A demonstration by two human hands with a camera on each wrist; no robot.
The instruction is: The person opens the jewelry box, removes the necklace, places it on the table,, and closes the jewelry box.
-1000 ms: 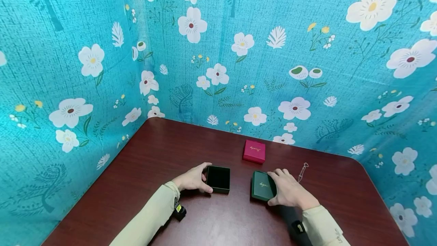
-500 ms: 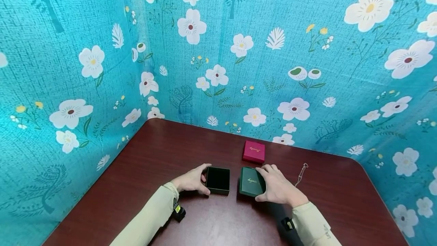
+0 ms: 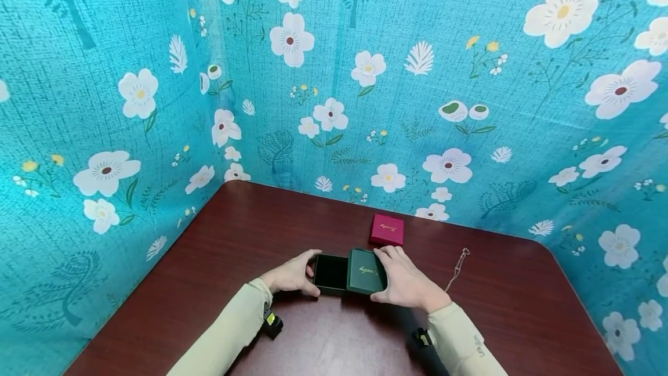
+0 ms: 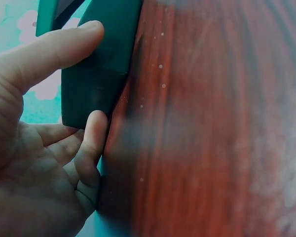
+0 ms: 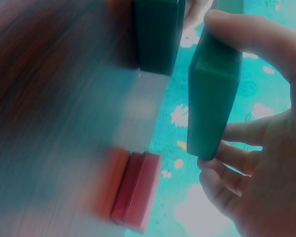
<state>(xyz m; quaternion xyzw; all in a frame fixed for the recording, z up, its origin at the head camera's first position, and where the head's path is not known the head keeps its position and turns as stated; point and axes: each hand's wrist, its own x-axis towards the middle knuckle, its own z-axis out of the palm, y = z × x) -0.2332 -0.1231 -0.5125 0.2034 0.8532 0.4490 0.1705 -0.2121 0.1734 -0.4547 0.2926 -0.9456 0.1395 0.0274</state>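
Two hands are gripping at once around the dark green box base [image 3: 331, 291], which is sitting open-topped on the reddish-brown wooden table [image 3: 271, 213]! At the base's left, the left hand [image 3: 292, 275] is clasping it, thumb at the near side, fingers at the far side. At the base's right, the right hand [image 3: 406, 284] is pinching the green lid [image 3: 365, 271] with gold script between thumb and fingers, holding it raised and tilted near the base's right edge. Beyond the base, rightward, a crimson box [image 3: 387, 230] is resting; well right of the base, a fine chain [image 3: 457, 271] is lying stretched out.
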